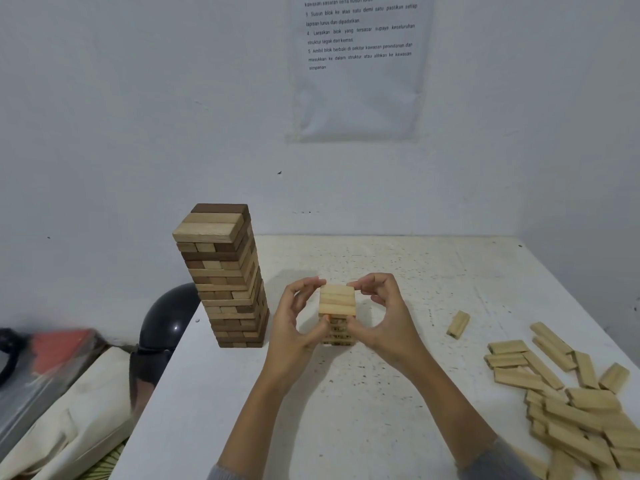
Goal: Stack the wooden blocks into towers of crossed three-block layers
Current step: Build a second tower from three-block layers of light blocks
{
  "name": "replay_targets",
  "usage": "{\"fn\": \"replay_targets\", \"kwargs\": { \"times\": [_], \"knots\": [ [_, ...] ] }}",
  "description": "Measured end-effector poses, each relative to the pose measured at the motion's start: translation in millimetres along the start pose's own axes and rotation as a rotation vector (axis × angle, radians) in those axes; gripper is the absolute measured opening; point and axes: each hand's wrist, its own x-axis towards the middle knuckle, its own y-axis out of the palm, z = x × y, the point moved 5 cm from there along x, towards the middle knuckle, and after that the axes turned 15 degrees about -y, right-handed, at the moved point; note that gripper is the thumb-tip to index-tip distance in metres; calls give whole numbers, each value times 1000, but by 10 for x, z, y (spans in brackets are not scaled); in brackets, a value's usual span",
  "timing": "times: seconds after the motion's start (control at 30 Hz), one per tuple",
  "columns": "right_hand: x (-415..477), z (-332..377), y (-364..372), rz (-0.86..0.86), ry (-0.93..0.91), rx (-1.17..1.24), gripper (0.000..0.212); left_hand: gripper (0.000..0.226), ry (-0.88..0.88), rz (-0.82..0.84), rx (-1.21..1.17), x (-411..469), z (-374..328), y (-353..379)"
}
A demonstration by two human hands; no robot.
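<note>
Both at short tower (337,299): your left hand (294,320) and right hand (384,317) pinch its sides | tall tower (225,271) leftward | loose blocks (571,403) rightward

The left hand (294,327) and right hand (384,320) hide the lower sides of the short tower (337,299). Right of the right hand, loose blocks (581,410) run past the edge. Left of the left hand, a red thing (59,348) is blurred.

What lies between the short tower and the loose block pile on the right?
In the head view, the right hand holding the short tower, then one stray block on bare table before the pile.
</note>
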Motion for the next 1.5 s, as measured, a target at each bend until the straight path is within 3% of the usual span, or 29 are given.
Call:
{"fn": "replay_targets", "kwargs": {
  "times": [0.7, 1.0, 1.17, 1.33, 1.5],
  "knots": [
    [-71, -12, 39, -31, 45, -47, 49, 49, -110, -40, 31, -19, 99, -2],
    [-210, 1, 112, -323, 300, 311, 46, 43, -396, -165, -172, -76, 53, 77],
    [-200, 13, 370, -247, 396, 424, 34, 39, -382, -56, -227, -159, -106, 349],
    [-207, -46, 493, -255, 403, 470, 36, 52, -422, -41, -313, -112, 19, 402],
    [-217, -124, 528, -204, 433, 475, 52, 49, -427, -66, -357, -72, 104, 398]
  ]
}}
